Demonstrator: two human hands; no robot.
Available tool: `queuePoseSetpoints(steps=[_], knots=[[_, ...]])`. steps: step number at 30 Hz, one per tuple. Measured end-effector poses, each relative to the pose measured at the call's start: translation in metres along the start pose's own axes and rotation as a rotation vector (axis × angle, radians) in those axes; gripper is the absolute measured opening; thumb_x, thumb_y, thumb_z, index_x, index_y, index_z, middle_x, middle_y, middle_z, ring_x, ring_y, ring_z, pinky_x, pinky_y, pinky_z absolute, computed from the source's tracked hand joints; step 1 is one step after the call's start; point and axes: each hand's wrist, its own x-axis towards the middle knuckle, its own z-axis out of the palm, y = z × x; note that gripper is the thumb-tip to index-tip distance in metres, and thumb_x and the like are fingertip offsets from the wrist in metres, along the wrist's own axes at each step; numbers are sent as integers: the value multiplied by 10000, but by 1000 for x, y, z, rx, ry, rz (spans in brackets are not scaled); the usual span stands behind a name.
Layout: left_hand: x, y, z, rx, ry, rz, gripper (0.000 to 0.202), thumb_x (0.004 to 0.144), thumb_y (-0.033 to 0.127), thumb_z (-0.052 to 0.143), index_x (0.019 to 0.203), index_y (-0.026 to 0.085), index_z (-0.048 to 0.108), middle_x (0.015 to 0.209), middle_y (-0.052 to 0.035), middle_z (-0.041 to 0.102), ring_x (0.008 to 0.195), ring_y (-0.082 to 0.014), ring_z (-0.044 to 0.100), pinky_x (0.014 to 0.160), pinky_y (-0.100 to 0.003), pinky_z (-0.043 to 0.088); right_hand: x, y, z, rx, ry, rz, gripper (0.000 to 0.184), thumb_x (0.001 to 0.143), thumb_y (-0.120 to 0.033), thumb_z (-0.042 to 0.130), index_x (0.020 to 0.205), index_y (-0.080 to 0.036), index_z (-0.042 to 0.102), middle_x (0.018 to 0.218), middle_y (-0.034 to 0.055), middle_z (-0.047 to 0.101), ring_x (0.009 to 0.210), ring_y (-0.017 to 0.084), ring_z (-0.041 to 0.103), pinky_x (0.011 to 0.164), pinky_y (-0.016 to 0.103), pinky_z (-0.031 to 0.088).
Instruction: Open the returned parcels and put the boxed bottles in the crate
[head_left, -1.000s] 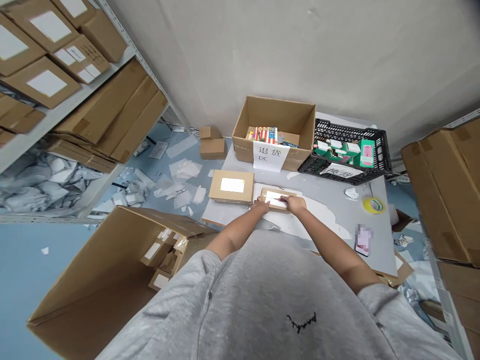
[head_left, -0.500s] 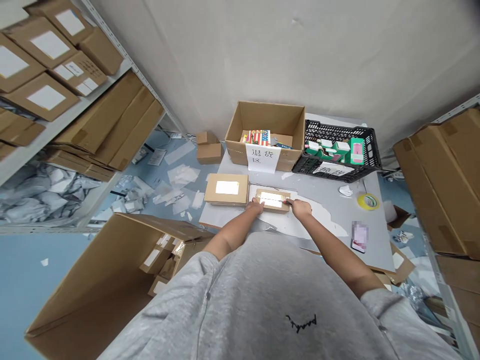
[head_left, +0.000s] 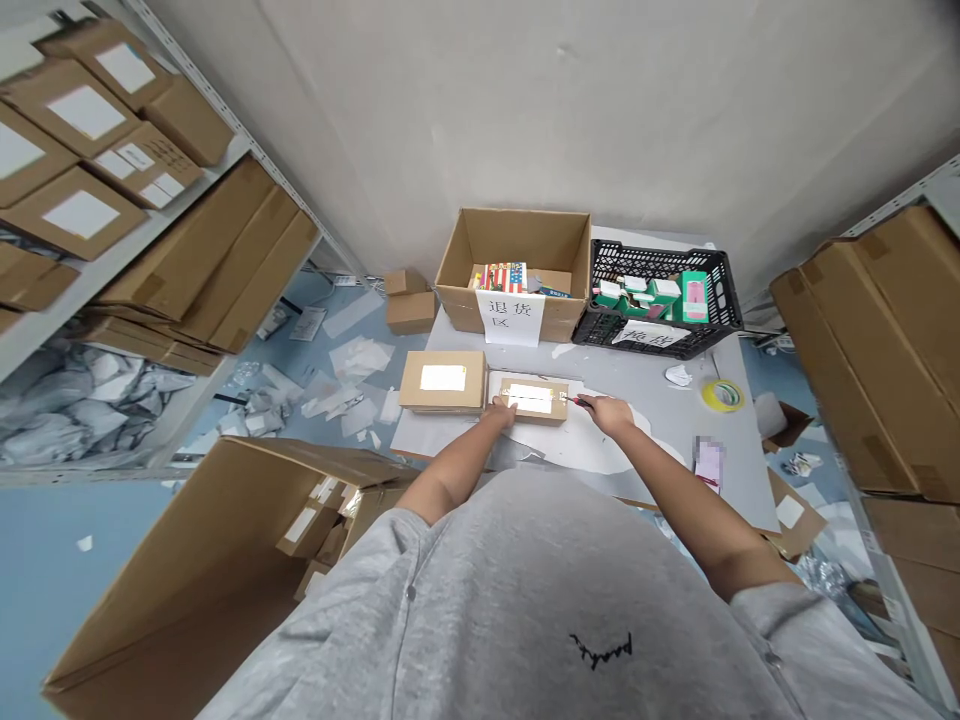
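Cardboard parcels, two, are laid side by side on a grey table (head_left: 645, 420): the left parcel (head_left: 442, 382) and the right parcel (head_left: 529, 400). On the latter the left hand (head_left: 501, 412) is rested, grip unclear; one slim tool (head_left: 577, 401) is pinched narrowly in the right hand (head_left: 611, 413), just beside it.

Matt brown cardboard parcel (head_left: 525, 418), glossy white label (head_left: 529, 398), black plastic crate (head_left: 645, 258), soft grey cloth sleeve (head_left: 480, 600)
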Motion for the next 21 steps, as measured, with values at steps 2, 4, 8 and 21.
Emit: queuePoseSetpoints(steps=[2,4,8,21], knots=[[1,2,-1,-15,-28,-34,737,979,641,430,1570,206,360,1560,-235,510,1438,-388,514,1123,-516,463,6,-6,-3,-9,-7,-58,480,1077,-475,391,1512,-397,578,1307,88,742,1115,291,696,889,373,503],[2,4,-1,-22,-49,-56,752,979,648,421,1589,217,335,1599,-229,465,1468,-387,479,1134,-521,452,14,-16,-4,-42,-40,-106,475,1076,-432,401,1523,-414,560,1304,78,741,1124,279,694,895,361,501],[3,5,0,-38,-62,-73,761,981,654,403,1597,215,326,1632,-225,420,1492,-395,442,1150,-533,434,28,-27,-3,-86,-85,-136,478,1072,-375,413,1527,-440,543,1292,69,739,1135,259,691,917,347,499],[5,-1,2,-96,-61,-61,747,975,666,461,1555,201,377,1578,-240,488,1463,-408,476,1123,-531,445,10,-43,-1,-169,-140,28,573,997,-96,446,1509,-332,550,1240,155,715,1082,283,724,859,363,495]])
